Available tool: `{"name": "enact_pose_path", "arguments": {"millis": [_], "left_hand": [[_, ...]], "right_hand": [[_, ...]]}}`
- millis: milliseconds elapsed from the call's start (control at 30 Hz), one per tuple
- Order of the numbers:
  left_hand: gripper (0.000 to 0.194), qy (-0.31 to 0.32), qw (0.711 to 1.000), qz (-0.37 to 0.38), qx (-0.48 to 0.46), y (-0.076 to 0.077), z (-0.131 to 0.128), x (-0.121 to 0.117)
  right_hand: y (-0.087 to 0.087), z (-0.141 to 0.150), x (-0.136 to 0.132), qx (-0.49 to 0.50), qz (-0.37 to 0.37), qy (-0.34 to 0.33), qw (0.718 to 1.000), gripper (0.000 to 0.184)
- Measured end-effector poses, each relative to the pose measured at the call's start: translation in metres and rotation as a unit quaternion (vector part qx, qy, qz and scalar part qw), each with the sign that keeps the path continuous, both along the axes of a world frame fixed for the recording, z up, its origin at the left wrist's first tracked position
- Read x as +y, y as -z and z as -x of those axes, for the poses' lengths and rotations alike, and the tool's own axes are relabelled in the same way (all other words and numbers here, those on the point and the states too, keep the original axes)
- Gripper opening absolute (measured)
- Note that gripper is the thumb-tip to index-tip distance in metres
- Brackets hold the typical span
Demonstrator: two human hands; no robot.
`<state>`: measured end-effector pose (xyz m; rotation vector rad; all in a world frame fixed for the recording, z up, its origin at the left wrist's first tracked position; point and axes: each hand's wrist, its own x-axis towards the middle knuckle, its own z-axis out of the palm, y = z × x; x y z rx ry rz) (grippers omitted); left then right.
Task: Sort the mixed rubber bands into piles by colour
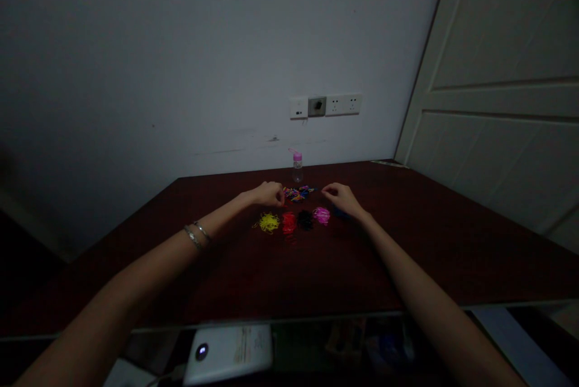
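Stretching both arms over a dark red table [316, 281]. With the left hand [272, 193], two silver bracelets [192, 236] near its wrist, reaching to the left end of a mixed-colour heap [297, 195], apparently of small rubber bands; fingers curled inward. With the right hand [341, 197], reaching just right of the same heap, thumb and forefinger close together at the tips. Cannot tell, in such dim light, whether gripping a band in either hand. On the near side of the heap, left to right in a row: a yellow pile [269, 222], a red pile [288, 223] with loose loops trailing nearer, a black pile [305, 220], a pink pile [321, 215] and a blue pile [341, 213], the last partly hidden by the right hand. Behind the heap, upright near the wall [217, 73]: a clear bottle [297, 171] with a pink cap. Below the table's near edge: a white device [239, 351] with a lit spot.
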<state>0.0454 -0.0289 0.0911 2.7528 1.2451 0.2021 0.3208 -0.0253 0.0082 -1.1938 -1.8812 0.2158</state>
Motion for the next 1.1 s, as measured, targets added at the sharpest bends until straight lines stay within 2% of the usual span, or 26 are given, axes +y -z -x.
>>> {"name": "enact_pose_path", "arguments": {"millis": [133,233,467,633,700,833,967,1100], "left_hand": [[0.013,0.065,0.995,0.045,0.058,0.006,-0.009,-0.006],[0.015,0.088,0.993,0.045,0.067,0.009,-0.013,-0.007],[0.018,0.103,0.992,0.05,0.058,0.009,-0.016,-0.009],[0.023,0.092,0.991,0.094,0.012,0.007,-0.017,-0.01],[0.023,0.076,0.992,0.1,-0.014,0.006,-0.015,-0.006],[0.022,0.015,0.996,0.065,-0.067,0.008,-0.007,0.01],[0.025,-0.076,0.991,0.023,-0.103,0.016,0.01,0.033],[0.026,-0.199,0.968,-0.005,-0.153,0.027,0.029,0.05]], "right_hand": [[0.0,0.0,-0.001,-0.001,0.001,-0.002,1.0,0.018],[0.0,0.0,-0.001,-0.002,-0.002,-0.001,1.0,0.018],[-0.001,0.0,-0.002,-0.003,0.006,0.005,1.0,0.018],[-0.002,-0.001,-0.003,-0.009,0.011,0.013,1.0,0.018],[-0.002,-0.001,-0.002,-0.013,0.012,0.015,1.0,0.017],[0.0,-0.002,-0.001,-0.017,0.015,0.016,1.0,0.017],[0.001,-0.002,-0.001,-0.017,0.018,0.017,1.0,0.017],[0.0,-0.001,-0.002,-0.023,0.016,0.011,1.0,0.018]]}}
